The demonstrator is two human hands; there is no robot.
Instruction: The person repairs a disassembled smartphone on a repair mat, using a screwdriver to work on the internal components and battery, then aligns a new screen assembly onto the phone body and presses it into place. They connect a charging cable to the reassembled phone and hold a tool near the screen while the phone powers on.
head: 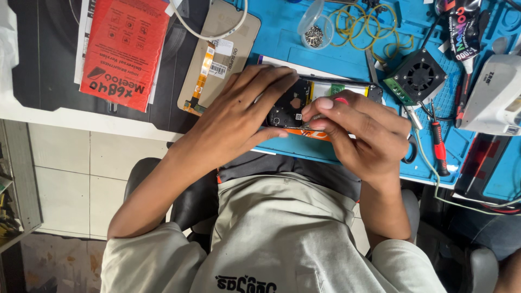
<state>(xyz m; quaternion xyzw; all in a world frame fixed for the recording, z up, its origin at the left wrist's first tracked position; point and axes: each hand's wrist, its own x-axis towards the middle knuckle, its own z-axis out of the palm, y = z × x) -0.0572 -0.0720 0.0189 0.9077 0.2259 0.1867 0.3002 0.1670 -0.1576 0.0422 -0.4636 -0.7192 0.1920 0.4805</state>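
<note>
Opened phone (304, 103) lies on the blue mat (347, 65) with its long axis left to right, directly under both hands; left hand (239, 116) presses it flat, right hand (358, 133) pinches a small tool at its lower edge

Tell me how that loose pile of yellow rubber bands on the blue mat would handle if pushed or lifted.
The yellow rubber bands look thin and looped, so probably floppy and very light. They overlap, so they would likely drag along tangled together. On the blue mat they might grip rather than slide.
</note>
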